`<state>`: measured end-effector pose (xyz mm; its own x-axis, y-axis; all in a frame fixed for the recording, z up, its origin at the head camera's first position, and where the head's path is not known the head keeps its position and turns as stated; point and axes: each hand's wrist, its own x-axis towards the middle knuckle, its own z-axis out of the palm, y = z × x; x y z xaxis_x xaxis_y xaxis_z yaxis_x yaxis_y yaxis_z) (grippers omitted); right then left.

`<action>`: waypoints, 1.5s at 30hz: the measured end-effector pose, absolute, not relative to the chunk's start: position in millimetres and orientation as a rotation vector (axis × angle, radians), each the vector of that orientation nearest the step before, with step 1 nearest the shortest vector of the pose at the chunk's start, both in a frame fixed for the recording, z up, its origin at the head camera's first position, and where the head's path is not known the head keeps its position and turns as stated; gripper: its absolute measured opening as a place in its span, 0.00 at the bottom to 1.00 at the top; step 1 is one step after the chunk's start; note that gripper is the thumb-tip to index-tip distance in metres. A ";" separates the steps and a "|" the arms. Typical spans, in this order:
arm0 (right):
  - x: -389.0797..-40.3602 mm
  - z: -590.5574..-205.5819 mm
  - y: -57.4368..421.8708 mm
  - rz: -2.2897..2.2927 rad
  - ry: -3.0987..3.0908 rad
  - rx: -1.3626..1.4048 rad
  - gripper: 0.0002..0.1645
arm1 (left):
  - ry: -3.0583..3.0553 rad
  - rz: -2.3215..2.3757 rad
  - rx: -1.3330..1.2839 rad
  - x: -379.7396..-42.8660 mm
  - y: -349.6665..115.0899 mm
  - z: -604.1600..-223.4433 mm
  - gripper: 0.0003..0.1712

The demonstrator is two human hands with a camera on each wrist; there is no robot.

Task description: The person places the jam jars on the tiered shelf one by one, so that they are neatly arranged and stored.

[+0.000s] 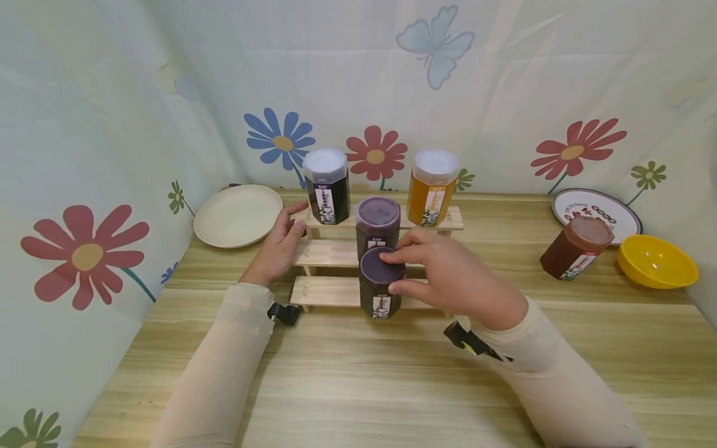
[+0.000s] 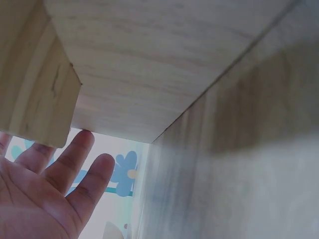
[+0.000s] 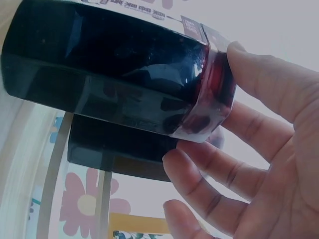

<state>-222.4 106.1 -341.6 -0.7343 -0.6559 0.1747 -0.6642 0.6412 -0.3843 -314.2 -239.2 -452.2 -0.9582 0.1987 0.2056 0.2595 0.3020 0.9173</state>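
My right hand (image 1: 459, 274) grips the lid of a dark purple jar (image 1: 381, 298) at the lowest step of a three-step wooden rack (image 1: 327, 292). In the right wrist view, thumb and fingers lie on opposite sides of this jar's (image 3: 124, 55) clear lid. Right behind it, a second purple jar (image 1: 378, 218) stands upright on the middle step. On the top step are a dark jar (image 1: 325, 193) at left and an amber jar (image 1: 431, 193) at right. My left hand (image 1: 280, 246) is at the rack's left end, fingers extended beside the wood (image 2: 37, 84).
A cream plate (image 1: 238, 214) lies to the left of the rack. Over on the right, a reddish-brown jar (image 1: 577, 249) tilts against a patterned plate (image 1: 566, 202), beside a yellow bowl (image 1: 658, 264). A flowered curtain (image 1: 336, 81) hangs behind the wooden table (image 1: 358, 373).
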 end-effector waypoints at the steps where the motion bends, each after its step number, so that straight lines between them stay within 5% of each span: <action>1: -222.1 -341.9 105.0 0.676 -2.832 1.131 0.31 | -2.492 -1.773 -0.438 -314.6 -239.4 -452.3 0.28; 45: -210.3 -350.7 88.5 0.664 -2.608 1.149 0.15 | -2.485 -1.776 -0.446 -316.5 -239.5 -454.4 0.28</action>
<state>-210.3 88.5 -350.7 -0.6721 -0.6434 0.3665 -0.7404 0.5934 -0.3159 -316.5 -239.5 -454.4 -0.9567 0.2011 0.2103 0.2641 0.2967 0.9177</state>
